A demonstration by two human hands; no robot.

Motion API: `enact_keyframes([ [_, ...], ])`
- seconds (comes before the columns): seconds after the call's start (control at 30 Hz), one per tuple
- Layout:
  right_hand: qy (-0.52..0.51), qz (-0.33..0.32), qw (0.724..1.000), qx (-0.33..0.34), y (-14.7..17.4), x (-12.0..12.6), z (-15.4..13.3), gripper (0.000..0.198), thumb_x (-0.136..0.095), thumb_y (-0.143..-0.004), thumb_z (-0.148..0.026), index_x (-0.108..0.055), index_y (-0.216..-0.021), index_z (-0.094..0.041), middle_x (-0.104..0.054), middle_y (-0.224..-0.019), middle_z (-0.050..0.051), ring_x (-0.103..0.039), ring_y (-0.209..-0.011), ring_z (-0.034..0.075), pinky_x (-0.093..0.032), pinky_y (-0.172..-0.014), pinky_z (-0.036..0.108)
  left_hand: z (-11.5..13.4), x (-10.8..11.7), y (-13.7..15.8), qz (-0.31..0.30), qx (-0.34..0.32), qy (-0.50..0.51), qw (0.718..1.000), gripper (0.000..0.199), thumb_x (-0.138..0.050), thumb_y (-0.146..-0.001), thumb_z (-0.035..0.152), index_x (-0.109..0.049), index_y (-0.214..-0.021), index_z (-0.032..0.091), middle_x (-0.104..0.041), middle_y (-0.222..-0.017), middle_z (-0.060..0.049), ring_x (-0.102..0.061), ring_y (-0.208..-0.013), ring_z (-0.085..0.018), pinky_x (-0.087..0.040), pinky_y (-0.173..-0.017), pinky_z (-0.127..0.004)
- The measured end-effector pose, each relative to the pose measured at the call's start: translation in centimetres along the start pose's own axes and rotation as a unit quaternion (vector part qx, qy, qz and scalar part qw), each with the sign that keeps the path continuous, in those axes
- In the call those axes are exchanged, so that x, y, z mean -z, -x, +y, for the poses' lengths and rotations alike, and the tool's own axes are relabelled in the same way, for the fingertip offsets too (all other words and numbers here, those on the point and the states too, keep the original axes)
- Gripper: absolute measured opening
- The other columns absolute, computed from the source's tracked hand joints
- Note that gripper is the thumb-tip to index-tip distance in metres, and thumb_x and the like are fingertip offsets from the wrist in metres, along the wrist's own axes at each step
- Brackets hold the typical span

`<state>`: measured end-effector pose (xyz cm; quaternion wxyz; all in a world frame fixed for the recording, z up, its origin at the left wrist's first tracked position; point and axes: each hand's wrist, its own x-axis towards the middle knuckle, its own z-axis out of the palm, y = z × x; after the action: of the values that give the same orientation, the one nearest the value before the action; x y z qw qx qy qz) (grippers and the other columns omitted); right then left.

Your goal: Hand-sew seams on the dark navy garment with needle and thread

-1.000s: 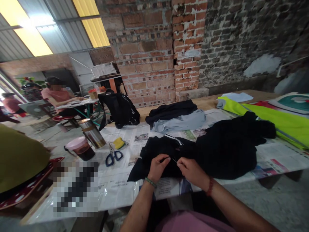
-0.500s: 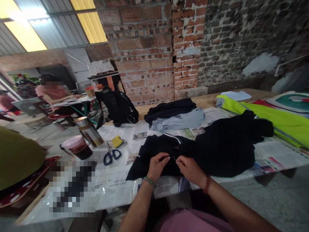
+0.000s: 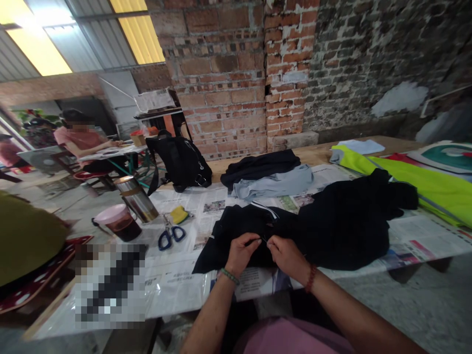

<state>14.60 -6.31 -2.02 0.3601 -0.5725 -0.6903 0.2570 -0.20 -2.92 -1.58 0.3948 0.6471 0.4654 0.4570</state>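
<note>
A black garment (image 3: 342,221) with white stripes near its upper edge lies spread and bunched before me. Its near left part is under both hands. My left hand (image 3: 241,253) is closed, thumb and forefinger pinching a bit of the black cloth. Close beside it, my right hand (image 3: 285,253) is closed too, holding a thin, pale, needle-like thing (image 3: 264,240) that points at the left fingertips. Its far end is too small to make out. Off to the left of the garment lie scissors (image 3: 171,237) with dark blue handles and a small yellow piece (image 3: 179,214).
Newspaper under clear plastic (image 3: 177,290) covers the table. A lidded cup (image 3: 120,223), a steel flask (image 3: 136,199) and a black backpack (image 3: 180,164) stand left. Folded grey cloth (image 3: 275,182), a yellow-green garment (image 3: 424,182) and an iron (image 3: 446,156) lie beyond. A person (image 3: 81,142) sits far left.
My right hand has shifted slightly left, closer to the left fingertips, and its wrist has moved left as well. The left hand and the garment stay nearly where they were.
</note>
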Motion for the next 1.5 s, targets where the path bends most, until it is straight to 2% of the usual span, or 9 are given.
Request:
enact_keyframes([
  [0.43, 0.020, 0.012, 1.000, -0.017, -0.3, -0.6, -0.2, 0.021, -0.037, -0.080, -0.020, -0.054, -0.067, -0.018, -0.050, -0.049, -0.002, -0.048, -0.049, 0.011, -0.030, -0.050, 0.020, -0.7, 0.1, -0.1, -0.009, -0.093, -0.084, 0.992, 0.008, -0.062, -0.067, 0.020, -0.068, -0.071, 0.019, -0.067, -0.069, -0.002, -0.060, -0.066, -0.015, -0.046, -0.061, -0.023],
  [0.57, 0.025, 0.014, 1.000, -0.013, -0.4, -0.7, -0.2, 0.020, -0.037, -0.080, -0.020, -0.050, -0.065, -0.018, -0.050, -0.050, -0.001, -0.048, -0.049, 0.011, -0.030, -0.050, 0.021, -0.6, -0.1, 0.1, -0.054, -0.122, -0.112, 0.985, 0.010, -0.059, -0.069, 0.017, -0.069, -0.070, 0.020, -0.066, -0.065, -0.001, -0.058, -0.061, -0.013, -0.044, -0.060, -0.022],
  [0.83, -0.031, 0.017, 0.999, 0.027, -0.4, -0.5, 0.0, 0.012, -0.034, -0.075, -0.012, -0.042, -0.083, -0.019, -0.056, -0.063, 0.000, -0.054, -0.059, 0.013, -0.035, -0.056, 0.022, -0.8, -0.2, 0.0, -0.017, -0.096, -0.082, 0.992, 0.014, -0.060, -0.067, 0.015, -0.068, -0.076, 0.020, -0.068, -0.073, 0.000, -0.061, -0.068, -0.014, -0.046, -0.064, -0.023],
  [1.07, 0.058, 0.057, 0.996, 0.044, -1.2, -1.0, -0.7, 0.013, -0.033, -0.079, -0.013, -0.041, -0.087, -0.017, -0.058, -0.071, 0.004, -0.056, -0.065, 0.016, -0.034, -0.055, 0.023, -0.4, -0.2, 0.0, -0.038, -0.117, -0.083, 0.989, 0.013, -0.057, -0.068, 0.013, -0.068, -0.073, 0.020, -0.068, -0.069, -0.001, -0.061, -0.065, -0.013, -0.046, -0.063, -0.023],
  [1.23, 0.171, 0.031, 0.982, 0.073, -0.4, 1.4, -1.7, 0.015, -0.037, -0.083, -0.022, -0.051, -0.087, -0.019, -0.061, -0.069, 0.003, -0.057, -0.062, 0.016, -0.033, -0.056, 0.024, -0.3, 0.0, 0.1, -0.013, -0.112, -0.078, 0.991, 0.016, -0.056, -0.069, 0.012, -0.068, -0.075, 0.020, -0.069, -0.074, -0.001, -0.062, -0.071, -0.014, -0.047, -0.068, -0.024],
  [1.37, 0.186, 0.163, 0.962, 0.119, -2.1, 4.5, -1.8, 0.020, -0.039, -0.082, -0.022, -0.058, -0.088, -0.019, -0.061, -0.093, 0.007, -0.053, -0.092, 0.019, -0.033, -0.080, 0.030, -0.3, -0.1, 0.0, -0.013, -0.117, -0.076, 0.990, 0.015, -0.057, -0.070, 0.013, -0.068, -0.076, 0.021, -0.070, -0.077, -0.001, -0.063, -0.074, -0.015, -0.047, -0.071, -0.025],
  [1.4, 0.168, 0.169, 0.965, 0.114, -3.0, 4.9, -1.6, 0.022, -0.039, -0.081, -0.021, -0.059, -0.090, -0.018, -0.061, -0.097, 0.007, -0.051, -0.096, 0.020, -0.032, -0.084, 0.031, -0.4, -0.1, 0.0, -0.013, -0.122, -0.077, 0.989, 0.014, -0.057, -0.070, 0.014, -0.068, -0.076, 0.021, -0.070, -0.078, -0.001, -0.063, -0.075, -0.015, -0.048, -0.071, -0.026],
  [1.43, 0.143, 0.141, 0.974, 0.102, -3.9, 5.1, -1.4, 0.024, -0.039, -0.080, -0.020, -0.060, -0.090, -0.017, -0.062, -0.097, 0.007, -0.051, -0.096, 0.019, -0.033, -0.084, 0.031, -0.5, -0.1, -0.1, -0.012, -0.128, -0.077, 0.989, 0.014, -0.057, -0.070, 0.014, -0.068, -0.076, 0.021, -0.070, -0.078, -0.001, -0.063, -0.075, -0.016, -0.048, -0.071, -0.026],
  [1.5, 0.077, 0.011, 0.996, 0.053, -5.6, 5.1, -1.0, 0.025, -0.040, -0.078, -0.021, -0.064, -0.084, -0.017, -0.065, -0.087, 0.005, -0.056, -0.084, 0.017, -0.038, -0.076, 0.028, -0.7, 0.0, -0.1, -0.009, -0.139, -0.075, 0.987, 0.013, -0.057, -0.070, 0.014, -0.067, -0.076, 0.021, -0.069, -0.080, -0.002, -0.063, -0.076, -0.016, -0.047, -0.072, -0.027],
])
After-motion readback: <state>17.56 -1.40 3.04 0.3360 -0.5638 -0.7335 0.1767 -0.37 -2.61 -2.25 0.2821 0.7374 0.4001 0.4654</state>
